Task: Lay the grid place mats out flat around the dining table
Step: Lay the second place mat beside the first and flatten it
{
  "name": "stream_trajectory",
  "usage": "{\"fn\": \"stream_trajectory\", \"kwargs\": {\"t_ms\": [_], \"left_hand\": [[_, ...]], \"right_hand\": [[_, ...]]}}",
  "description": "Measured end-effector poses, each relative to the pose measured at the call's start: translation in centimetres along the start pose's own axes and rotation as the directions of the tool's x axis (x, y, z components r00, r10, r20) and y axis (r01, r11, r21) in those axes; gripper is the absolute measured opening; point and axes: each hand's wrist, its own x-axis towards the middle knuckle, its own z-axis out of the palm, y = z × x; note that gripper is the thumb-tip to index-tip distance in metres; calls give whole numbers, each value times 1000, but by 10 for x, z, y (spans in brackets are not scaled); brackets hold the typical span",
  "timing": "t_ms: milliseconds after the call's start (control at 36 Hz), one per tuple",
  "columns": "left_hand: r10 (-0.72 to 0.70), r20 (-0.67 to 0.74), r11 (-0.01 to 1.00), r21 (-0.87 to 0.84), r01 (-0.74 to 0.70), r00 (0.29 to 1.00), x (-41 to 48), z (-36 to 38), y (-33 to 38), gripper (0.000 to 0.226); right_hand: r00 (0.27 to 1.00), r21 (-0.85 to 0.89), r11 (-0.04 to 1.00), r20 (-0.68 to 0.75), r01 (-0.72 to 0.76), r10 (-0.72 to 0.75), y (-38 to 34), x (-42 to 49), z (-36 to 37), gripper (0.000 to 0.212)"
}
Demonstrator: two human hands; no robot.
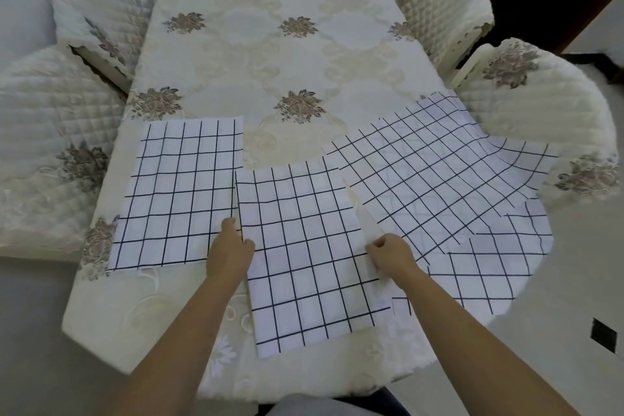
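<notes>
My left hand (229, 252) covers the seam where the left mat (179, 192) meets the middle mat (304, 246), so I cannot tell whether the 2 overlap there. Its fingers (229, 224) lie together, pressed flat across that seam, clamped on nothing. My right hand (391, 255) sits on the middle mat's right edge with its fingers (376, 243) curled in; whether they pinch the edge or only rest on it I cannot tell.

To the right lies a pile of mats (449, 179), fanned and overlapping. How many are in it is hard to count, because their grids cross each other and the lower ones show only as corners. The pile hangs past the right rim of the tabletop (270, 61) and hides part of a chair (547, 105).

The left and middle mats lie flat on the near half of the tabletop, on a cream floral cloth. 4 quilted chairs stand around it, 2 on each side, all cut off by the frame. The near table edge is blocked by my forearms.
</notes>
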Motion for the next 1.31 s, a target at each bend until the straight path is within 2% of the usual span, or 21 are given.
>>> {"fn": "stream_trajectory", "kwargs": {"t_ms": [56,111,194,361,444,528,667,778,861,917,972,1028,1083,1167,1222,1306], "left_hand": [[-7,16,997,76,5,1000,-3,-1,-7,49],[-20,43,991,130,14,999,-5,-2,-11,45],[-49,92,992,121,37,995,-10,-2,-13,43],[20,76,987,155,-32,997,-17,-4,-13,33],[82,74,983,158,-93,994,-18,-4,-17,30],[104,59,990,86,-109,993,-21,-2,-21,31],[115,28,991,67,-117,993,-21,1,-26,37],[150,-44,961,241,-135,988,-24,4,-28,39],[325,-142,885,395,-247,935,-27,4,-30,35],[446,-197,818,486,-308,873,-25,8,-36,38],[527,-178,763,529,-370,831,-23,15,-42,40],[576,-120,711,561,-424,809,-19,22,-46,36],[568,-40,676,593,-438,822,-18,27,-46,42],[500,35,686,594,-420,865,-15,37,-52,51],[482,40,698,586,-411,875,-13,42,-60,50],[481,17,707,584,-399,877,-12,44,-65,53]], "right_hand": [[1000,-36,999,13,8,-8,0,2,1,15],[999,-66,998,37,2,0,1,4,1,28],[997,-115,993,78,-2,11,-1,4,2,37],[993,-159,987,120,6,13,1,3,5,19],[990,-165,986,135,-9,32,2,4,6,20],[988,-181,983,151,-10,38,4,4,5,18],[993,-267,963,119,41,-9,6,2,7,13],[986,-338,929,-19,152,-168,2,-5,14,14],[907,-426,842,-105,330,-408,-2,-11,28,17],[789,-493,726,-121,479,-603,-7,-14,41,19],[681,-522,629,-118,576,-722,-13,-17,56,22],[614,-542,549,-77,636,-786,-21,-19,71,27],[579,-545,499,-30,674,-815,-28,-24,86,34],[546,-564,414,79,714,-834,-32,-26,108,45],[542,-598,357,156,717,-826,-31,-24,119,48],[573,-591,348,246,728,-782,-26,-18,124,55]]}}
